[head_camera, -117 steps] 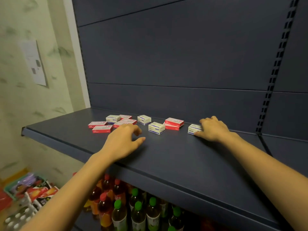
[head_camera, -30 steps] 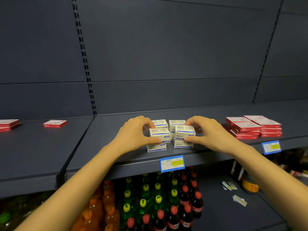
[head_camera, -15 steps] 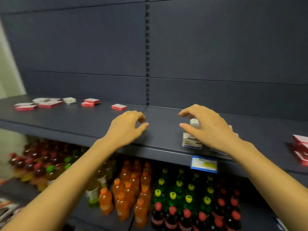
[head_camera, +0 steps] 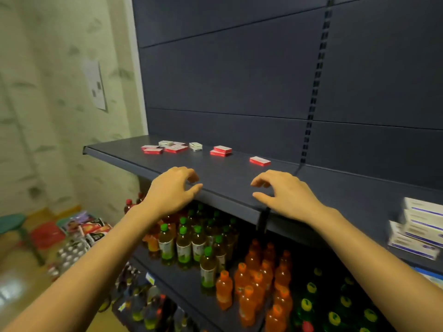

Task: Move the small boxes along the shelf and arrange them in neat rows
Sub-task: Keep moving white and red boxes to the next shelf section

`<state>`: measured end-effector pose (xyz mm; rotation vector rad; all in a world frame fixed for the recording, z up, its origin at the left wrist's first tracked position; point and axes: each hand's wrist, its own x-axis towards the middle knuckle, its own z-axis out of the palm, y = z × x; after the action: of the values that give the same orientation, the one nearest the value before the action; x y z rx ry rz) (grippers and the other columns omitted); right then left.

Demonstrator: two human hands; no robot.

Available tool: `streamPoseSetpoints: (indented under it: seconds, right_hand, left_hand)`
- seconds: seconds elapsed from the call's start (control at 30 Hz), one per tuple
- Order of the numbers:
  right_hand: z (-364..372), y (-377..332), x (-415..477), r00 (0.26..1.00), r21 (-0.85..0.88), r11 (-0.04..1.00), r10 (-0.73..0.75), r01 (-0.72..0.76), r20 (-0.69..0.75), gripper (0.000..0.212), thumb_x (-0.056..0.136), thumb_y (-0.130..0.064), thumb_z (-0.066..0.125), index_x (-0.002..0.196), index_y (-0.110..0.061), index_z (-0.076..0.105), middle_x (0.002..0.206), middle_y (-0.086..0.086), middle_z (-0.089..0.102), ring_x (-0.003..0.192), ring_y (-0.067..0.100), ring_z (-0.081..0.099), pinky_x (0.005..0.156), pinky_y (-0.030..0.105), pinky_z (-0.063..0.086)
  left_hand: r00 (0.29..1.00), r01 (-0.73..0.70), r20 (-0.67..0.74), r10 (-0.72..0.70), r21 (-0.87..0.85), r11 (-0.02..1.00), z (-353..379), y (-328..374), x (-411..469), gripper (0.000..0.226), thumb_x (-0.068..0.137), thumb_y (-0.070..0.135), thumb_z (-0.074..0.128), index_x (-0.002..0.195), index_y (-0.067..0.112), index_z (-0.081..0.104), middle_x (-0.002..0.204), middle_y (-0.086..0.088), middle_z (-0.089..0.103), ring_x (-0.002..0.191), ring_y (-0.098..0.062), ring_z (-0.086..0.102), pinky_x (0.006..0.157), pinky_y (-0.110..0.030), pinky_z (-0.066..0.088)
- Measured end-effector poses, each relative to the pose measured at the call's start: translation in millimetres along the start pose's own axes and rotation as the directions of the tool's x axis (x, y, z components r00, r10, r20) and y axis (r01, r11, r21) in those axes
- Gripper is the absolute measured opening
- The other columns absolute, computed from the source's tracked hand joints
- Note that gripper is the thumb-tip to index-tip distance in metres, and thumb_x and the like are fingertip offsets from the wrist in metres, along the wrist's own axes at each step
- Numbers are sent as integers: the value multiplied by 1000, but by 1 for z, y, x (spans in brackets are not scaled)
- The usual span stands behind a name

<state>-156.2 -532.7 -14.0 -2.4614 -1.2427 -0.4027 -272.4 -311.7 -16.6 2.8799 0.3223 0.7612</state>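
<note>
Small boxes lie scattered on the dark shelf (head_camera: 227,178). A lone red box (head_camera: 259,161) sits nearest, two stacked red boxes (head_camera: 221,150) lie farther left, then a white box (head_camera: 195,146) and a cluster of red and white boxes (head_camera: 165,147) near the shelf's left end. A neat stack of white boxes (head_camera: 418,227) stands at the right edge of view. My left hand (head_camera: 171,190) hovers over the shelf's front edge, fingers loosely curled and empty. My right hand (head_camera: 285,194) hovers beside it, also empty, short of the lone red box.
Below the shelf stand rows of drink bottles (head_camera: 215,255) with green and orange caps. A slotted upright (head_camera: 314,92) divides the back panel. The wall (head_camera: 60,92) closes off the left, with snack packs (head_camera: 84,231) and a green stool (head_camera: 12,224) on the floor.
Both hands let go of the stacked white boxes and moved left along the shelf. The view has swung left, so the scattered boxes are ahead and the stack sits at the right edge.
</note>
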Motion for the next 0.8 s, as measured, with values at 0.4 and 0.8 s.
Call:
streamPoseSetpoints:
  seconds: [0.4,0.8]
  right_hand:
    - [60,-41,109,981,-8,981,192,-192,-17,24,89,-40,54,111,-32,58,120,-13,59,108,10,54,78,28,40]
    - [66,0,155,873,-140,863,488,-485,-14,33,88,-36,56,119,-24,55,123,-5,58,110,18,55,89,36,44]
  left_hand:
    - [990,-126,57,128,-29,992,10,-122,68,32,90,40,49,111,19,58,118,2,61,109,-14,53,85,-30,44]
    - [968,-234,55,246,-170,957,56,-163,148,27,90,39,51,107,21,59,116,4,61,108,-16,52,83,-31,42]
